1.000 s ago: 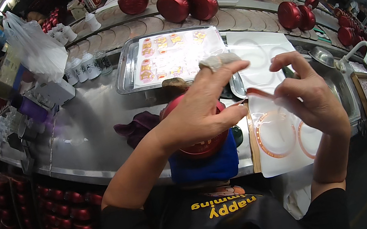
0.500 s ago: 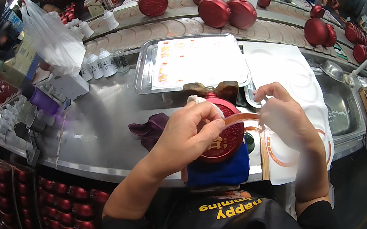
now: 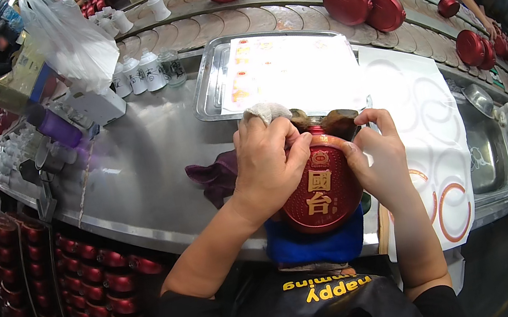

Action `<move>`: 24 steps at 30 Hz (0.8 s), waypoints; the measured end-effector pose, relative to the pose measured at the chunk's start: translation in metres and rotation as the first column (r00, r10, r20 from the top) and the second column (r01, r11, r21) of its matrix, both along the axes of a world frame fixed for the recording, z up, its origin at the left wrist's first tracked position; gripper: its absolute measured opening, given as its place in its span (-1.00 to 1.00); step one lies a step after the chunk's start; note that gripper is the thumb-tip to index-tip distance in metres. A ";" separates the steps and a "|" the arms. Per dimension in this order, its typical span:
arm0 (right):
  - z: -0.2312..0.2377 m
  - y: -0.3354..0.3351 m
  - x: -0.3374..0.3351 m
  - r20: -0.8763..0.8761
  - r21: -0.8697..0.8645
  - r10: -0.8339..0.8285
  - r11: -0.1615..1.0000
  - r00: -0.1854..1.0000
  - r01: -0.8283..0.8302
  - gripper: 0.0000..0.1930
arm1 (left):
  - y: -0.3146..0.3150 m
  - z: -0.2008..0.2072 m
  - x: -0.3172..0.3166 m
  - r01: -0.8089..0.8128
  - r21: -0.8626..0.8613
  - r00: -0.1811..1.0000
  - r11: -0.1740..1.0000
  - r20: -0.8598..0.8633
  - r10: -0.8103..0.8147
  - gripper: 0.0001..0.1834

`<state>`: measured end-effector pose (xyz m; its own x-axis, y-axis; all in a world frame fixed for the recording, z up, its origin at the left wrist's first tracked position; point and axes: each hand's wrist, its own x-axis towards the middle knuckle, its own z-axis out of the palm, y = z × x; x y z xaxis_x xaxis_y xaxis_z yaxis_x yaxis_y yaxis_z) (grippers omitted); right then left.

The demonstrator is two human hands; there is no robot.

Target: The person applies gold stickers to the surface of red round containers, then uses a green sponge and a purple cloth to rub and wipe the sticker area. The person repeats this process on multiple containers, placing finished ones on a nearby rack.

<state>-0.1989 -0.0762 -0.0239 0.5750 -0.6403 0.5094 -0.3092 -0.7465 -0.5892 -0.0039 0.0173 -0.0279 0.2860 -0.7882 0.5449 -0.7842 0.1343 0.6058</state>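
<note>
A round, flat red bottle [image 3: 304, 212] with gold lettering stands tilted on a folded blue cloth [image 3: 318, 252] in front of me. Along its upper rim lies a thin curved orange decal strip [image 3: 328, 140]. My left hand [image 3: 269, 166] pinches the strip's left part at the rim, a crumpled white cloth [image 3: 268, 112] tucked at its fingers. The thumb of my right hand [image 3: 382, 159] presses the strip's right end, with the index finger raised by a brown-stained rest [image 3: 337, 121] behind the bottle's neck.
A purple cloth [image 3: 214, 173] lies left of the bottle. Beyond stands a metal tray [image 3: 207, 95] with a printed decal sheet [image 3: 293, 73]. To the right are a white sheet [image 3: 398, 126] bearing curved strips and a sink [image 3: 490, 168]. Red bottles [image 3: 347, 3] stand on the far conveyor [image 3: 210, 27].
The strip, stretched between my hands above the bottle, now lies against its upper rim. Both hands have moved nearer the bottle's neck, and the lettering has come into sight.
</note>
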 end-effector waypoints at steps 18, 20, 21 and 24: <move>0.000 0.009 -0.012 -0.140 -0.105 0.163 0.978 0.977 -0.178 -0.58 | -0.006 0.006 0.005 0.038 0.043 0.995 0.998 0.088 -0.042 -0.79; 0.000 0.010 -0.013 -0.139 -0.121 0.169 0.975 0.976 -0.186 -0.59 | -0.007 0.007 0.004 0.043 0.054 0.994 0.998 0.096 -0.048 -0.79; 0.000 0.010 -0.013 -0.143 -0.131 0.171 0.973 0.975 -0.190 -0.59 | -0.007 0.007 0.004 0.042 0.052 0.992 0.998 0.115 -0.048 -0.78; 0.000 0.010 -0.013 -0.144 -0.137 0.174 0.971 0.974 -0.194 -0.57 | -0.008 0.010 0.005 0.044 0.073 0.990 0.996 0.128 -0.054 -0.79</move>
<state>-0.2115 -0.0658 -0.0236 0.7437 -0.4395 0.5038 -0.2249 -0.8741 -0.4305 0.0006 0.0090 -0.0184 0.1765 -0.8371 0.5178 -0.8503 0.1353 0.5086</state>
